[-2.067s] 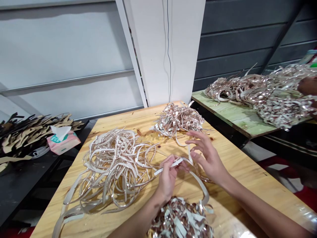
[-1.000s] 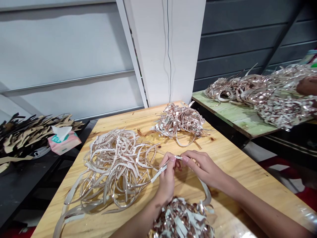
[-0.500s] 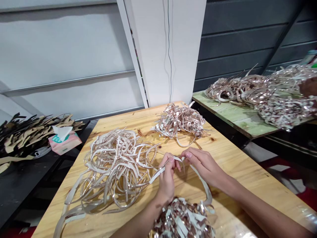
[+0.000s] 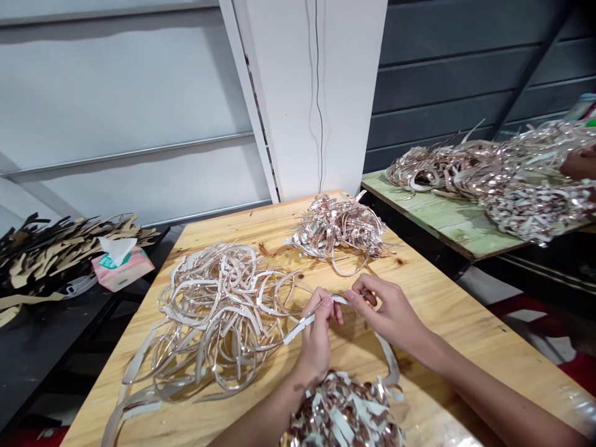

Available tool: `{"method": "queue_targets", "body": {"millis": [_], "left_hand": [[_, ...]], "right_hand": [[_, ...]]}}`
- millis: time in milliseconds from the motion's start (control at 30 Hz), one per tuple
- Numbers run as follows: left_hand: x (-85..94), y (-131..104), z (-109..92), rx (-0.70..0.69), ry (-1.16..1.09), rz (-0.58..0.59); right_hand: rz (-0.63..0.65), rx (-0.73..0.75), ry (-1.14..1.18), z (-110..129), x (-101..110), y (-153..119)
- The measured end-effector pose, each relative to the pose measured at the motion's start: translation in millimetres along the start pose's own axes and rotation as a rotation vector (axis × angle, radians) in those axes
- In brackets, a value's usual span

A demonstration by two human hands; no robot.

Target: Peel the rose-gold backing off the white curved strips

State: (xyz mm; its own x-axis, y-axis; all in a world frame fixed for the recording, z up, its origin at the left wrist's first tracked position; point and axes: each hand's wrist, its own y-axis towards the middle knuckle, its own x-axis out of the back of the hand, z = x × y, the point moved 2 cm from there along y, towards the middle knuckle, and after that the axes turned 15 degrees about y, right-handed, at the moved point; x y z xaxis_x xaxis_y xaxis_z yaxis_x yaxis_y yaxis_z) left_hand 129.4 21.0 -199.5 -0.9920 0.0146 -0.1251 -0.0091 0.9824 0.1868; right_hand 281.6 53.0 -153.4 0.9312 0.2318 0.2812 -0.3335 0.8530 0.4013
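Between my hands runs a thin white and rose-gold strip (image 4: 298, 329), above the middle of the wooden table (image 4: 433, 323). My left hand (image 4: 321, 323) is closed around it, thumb on top, and its white end sticks out to the left. With thumb and fingertips my right hand (image 4: 384, 304) pinches the same strip a little further right. A strip portion hangs below the right hand and curves down toward a fluffy bunch of cut foil pieces (image 4: 347, 413) by my left forearm. Left of my hands lies a loose tangle of long strips (image 4: 223, 304).
A smaller heap of shiny strips (image 4: 342, 226) lies at the table's far side. On the right, a green table (image 4: 447, 230) bears more foil strips (image 4: 465, 164), with another person's hand (image 4: 580, 162) at its edge. A tissue box (image 4: 121, 267) sits on the dark table (image 4: 41, 332) at left.
My right hand has shifted slightly right and its fingers have curled more, pinching the strip. My left hand has moved a touch to the right and still holds the strip.
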Motion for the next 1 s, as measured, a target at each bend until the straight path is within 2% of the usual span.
{"method": "queue_targets", "body": {"millis": [200, 533, 1000], "left_hand": [[0.1, 1.1, 0.2, 0.002, 0.016, 0.001], [0.3, 0.8, -0.7, -0.013, 0.058, 0.026], [0.3, 0.2, 0.3, 0.037, 0.045, 0.033]], "right_hand": [[-0.02, -0.005, -0.014, -1.5, -0.6, -0.2], [0.034, 0.015, 0.001, 1.8, -2.3, -0.3], [0.089, -0.007, 0.004, 4.6, -5.3, -1.3]]}}
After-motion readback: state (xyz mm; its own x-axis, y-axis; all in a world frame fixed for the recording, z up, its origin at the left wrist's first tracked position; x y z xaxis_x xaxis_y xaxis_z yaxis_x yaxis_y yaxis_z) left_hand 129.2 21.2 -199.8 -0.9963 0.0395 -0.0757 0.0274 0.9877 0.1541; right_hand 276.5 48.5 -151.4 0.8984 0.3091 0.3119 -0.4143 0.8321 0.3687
